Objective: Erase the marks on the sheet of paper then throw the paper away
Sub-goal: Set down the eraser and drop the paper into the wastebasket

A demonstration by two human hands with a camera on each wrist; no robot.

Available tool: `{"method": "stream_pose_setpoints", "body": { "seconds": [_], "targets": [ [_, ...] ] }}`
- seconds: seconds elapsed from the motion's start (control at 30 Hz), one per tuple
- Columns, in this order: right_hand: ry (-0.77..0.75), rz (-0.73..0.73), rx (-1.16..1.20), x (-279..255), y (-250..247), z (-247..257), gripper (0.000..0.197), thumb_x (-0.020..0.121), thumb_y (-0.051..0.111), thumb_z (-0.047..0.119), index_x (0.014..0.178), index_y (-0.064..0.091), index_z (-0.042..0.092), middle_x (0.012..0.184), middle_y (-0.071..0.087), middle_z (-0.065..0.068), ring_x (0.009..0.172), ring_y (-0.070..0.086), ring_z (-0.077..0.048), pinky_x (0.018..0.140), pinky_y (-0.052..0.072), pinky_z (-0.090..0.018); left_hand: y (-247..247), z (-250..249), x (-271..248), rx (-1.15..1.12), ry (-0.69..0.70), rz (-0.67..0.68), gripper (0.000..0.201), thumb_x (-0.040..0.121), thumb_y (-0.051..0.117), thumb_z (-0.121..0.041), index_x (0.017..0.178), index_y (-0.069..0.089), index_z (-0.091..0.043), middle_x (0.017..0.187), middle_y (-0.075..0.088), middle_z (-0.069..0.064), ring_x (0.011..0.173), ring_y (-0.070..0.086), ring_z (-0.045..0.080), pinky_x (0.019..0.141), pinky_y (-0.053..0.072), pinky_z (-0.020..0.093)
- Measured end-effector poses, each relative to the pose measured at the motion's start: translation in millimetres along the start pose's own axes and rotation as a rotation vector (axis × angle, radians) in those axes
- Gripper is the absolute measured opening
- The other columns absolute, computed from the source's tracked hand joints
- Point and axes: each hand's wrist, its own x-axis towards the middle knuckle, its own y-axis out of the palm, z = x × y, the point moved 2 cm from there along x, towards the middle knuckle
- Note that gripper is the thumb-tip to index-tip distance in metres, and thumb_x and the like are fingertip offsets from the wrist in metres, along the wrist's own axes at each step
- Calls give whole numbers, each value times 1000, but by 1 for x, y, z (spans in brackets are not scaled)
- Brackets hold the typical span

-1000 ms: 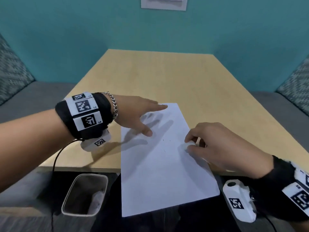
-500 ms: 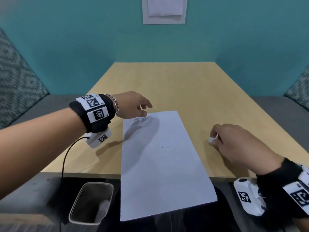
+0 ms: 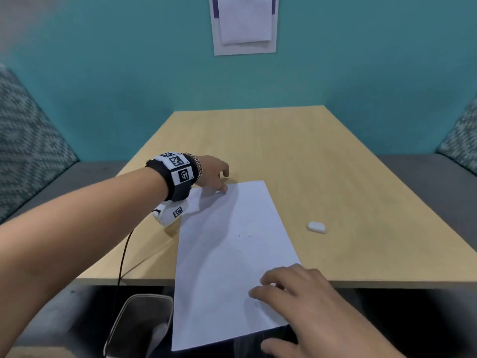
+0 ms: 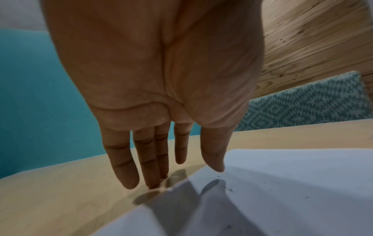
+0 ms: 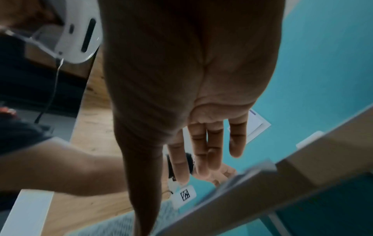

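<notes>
A white sheet of paper (image 3: 232, 254) lies on the wooden table (image 3: 309, 156), and its near end hangs over the front edge. A few faint dark specks (image 3: 240, 236) show near its middle. My left hand (image 3: 219, 182) is at the sheet's far left corner with straight fingers. In the left wrist view its fingertips (image 4: 153, 185) touch the table and its thumb tip rests on the paper (image 4: 282, 191). My right hand (image 3: 263, 316) lies over the overhanging near right corner, fingers on top and thumb below the edge. The white eraser (image 3: 316, 226) lies loose, right of the sheet.
A small bin (image 3: 144, 321) stands on the floor under the table's front edge, left of the overhanging paper. Grey benches with patterned cushions flank the table. A teal wall with a pinned sheet (image 3: 245, 21) stands behind it.
My right hand let go of the eraser on the table right of the sheet and drew back to the near right corner. My left hand moved to the far left corner.
</notes>
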Motion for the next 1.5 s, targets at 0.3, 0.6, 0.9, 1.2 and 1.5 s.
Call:
{"method": "stream_pose_setpoints", "body": {
  "seconds": [0.3,0.6,0.9,1.2,1.5],
  "targets": [
    [-81,-246,16,-3,23,-9,60,47,71,14,103,74,36,103,64,10,81,60,-10,78,47,-25,3,-2,-12,-83,-44,30,64,94,73,-44,149,48,-23,137,60,1,123,58,27,103,47,39],
    [106,-610,-2,-16,26,-39,57,58,49,4,99,77,33,113,73,3,111,60,-14,101,31,-41,8,22,-47,-302,-50,99,40,96,69,-25,136,64,-28,114,70,-5,105,68,21,83,56,35],
    [680,-819,843,-80,17,-32,33,83,66,57,115,71,53,119,75,15,95,74,-4,83,55,-9,46,61,-125,-1030,-198,158,27,99,66,-3,126,67,-10,103,79,11,84,76,26,64,59,33],
    [866,-338,1383,-64,33,-26,36,89,63,49,112,74,22,95,84,-1,80,81,-17,88,57,-48,86,41,-232,-1478,-115,196,34,99,61,0,133,61,-3,128,72,24,102,76,36,76,65,37],
    [793,-98,1557,-44,38,-5,37,91,67,25,120,71,2,112,80,-22,97,80,-40,82,66,-49,147,58,-334,-1653,-109,243,39,104,61,-2,139,65,-18,144,63,19,127,64,47,104,52,64]
  ]
}}
